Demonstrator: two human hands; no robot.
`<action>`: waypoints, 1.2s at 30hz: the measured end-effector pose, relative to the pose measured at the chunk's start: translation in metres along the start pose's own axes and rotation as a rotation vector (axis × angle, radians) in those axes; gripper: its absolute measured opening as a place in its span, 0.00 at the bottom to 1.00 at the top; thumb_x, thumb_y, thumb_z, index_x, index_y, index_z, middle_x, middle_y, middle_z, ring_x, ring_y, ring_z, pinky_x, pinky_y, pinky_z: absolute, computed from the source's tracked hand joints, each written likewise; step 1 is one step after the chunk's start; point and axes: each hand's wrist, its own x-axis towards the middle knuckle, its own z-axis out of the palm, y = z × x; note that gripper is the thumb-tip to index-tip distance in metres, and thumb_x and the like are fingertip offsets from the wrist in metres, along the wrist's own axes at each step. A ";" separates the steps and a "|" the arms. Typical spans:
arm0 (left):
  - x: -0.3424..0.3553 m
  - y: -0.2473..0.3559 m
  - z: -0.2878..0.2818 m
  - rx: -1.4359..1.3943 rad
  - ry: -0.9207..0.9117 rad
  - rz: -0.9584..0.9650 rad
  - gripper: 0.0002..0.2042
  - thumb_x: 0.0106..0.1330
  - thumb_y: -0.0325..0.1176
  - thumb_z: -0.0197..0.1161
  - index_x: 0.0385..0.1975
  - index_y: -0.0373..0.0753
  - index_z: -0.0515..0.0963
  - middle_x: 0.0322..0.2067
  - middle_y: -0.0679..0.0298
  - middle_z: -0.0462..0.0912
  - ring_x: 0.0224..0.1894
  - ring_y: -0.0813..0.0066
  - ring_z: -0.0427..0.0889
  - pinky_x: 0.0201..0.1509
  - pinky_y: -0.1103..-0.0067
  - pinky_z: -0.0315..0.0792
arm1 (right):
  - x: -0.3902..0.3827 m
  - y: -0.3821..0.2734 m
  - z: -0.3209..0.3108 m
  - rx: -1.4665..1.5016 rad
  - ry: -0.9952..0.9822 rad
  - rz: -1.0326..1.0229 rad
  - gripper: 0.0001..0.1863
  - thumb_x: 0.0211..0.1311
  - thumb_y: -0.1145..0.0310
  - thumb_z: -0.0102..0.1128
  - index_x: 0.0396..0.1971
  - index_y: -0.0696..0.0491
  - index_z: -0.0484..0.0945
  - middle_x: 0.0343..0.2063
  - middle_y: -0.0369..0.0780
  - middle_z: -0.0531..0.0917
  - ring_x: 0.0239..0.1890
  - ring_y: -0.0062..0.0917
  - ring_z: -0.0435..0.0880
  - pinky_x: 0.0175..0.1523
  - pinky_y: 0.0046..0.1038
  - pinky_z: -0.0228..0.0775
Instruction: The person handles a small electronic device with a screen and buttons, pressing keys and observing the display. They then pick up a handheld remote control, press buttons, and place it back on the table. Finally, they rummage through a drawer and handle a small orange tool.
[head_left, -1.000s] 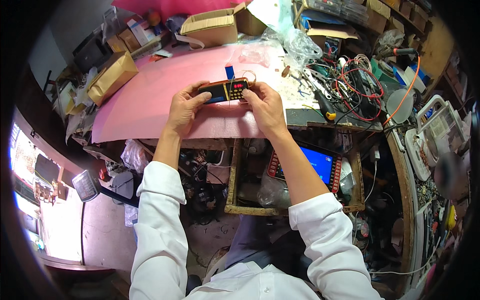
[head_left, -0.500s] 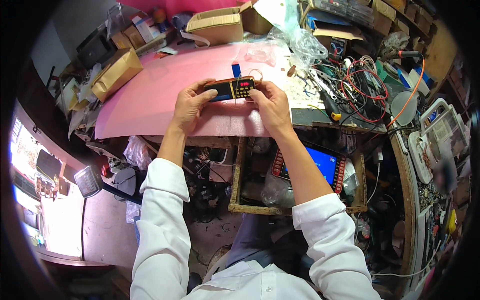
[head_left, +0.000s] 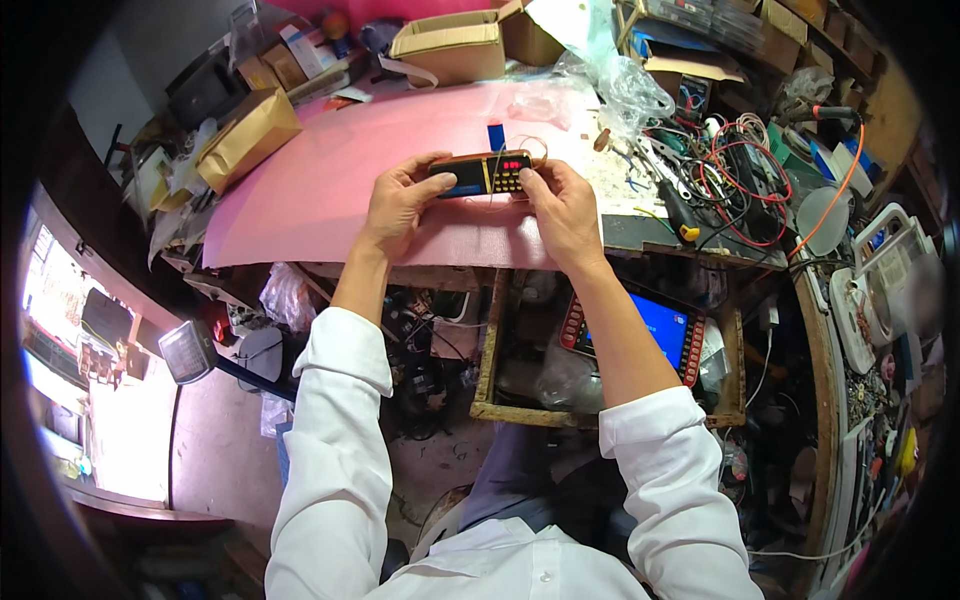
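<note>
Above the pink mat (head_left: pixel 295 200), my left hand (head_left: pixel 395 208) grips the left end of a small black-and-gold radio (head_left: pixel 470 173) with a lit red display and gold buttons. My right hand (head_left: pixel 566 215) holds the radio's right end, its thumb on or beside the keypad; whether a button is pressed I cannot tell. A small blue rectangular piece (head_left: pixel 496 136) with a red top stands up just behind the radio's top edge. Thin wires loop around the radio's right part, partly hidden by my fingers.
A cardboard box (head_left: pixel 445 55) and paper bag (head_left: pixel 240 140) line the back and left. Tangled cables (head_left: pixel 745 180) and screwdriver (head_left: pixel 676 210) lie right. Below, an open drawer (head_left: pixel 482 380) holds a red-framed blue screen (head_left: pixel 640 325). A lamp (head_left: pixel 186 350) sits at left.
The whole scene, hands and radio included, has shifted rightward and slightly up in the picture. My grip on the radio looks much the same.
</note>
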 end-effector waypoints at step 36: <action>-0.004 0.008 0.005 -0.013 0.019 -0.035 0.15 0.69 0.27 0.71 0.53 0.29 0.82 0.45 0.56 0.88 0.44 0.69 0.89 0.48 0.73 0.87 | 0.004 -0.001 -0.001 0.027 0.023 0.094 0.17 0.76 0.62 0.62 0.42 0.65 0.84 0.30 0.41 0.88 0.30 0.20 0.87 0.36 0.24 0.80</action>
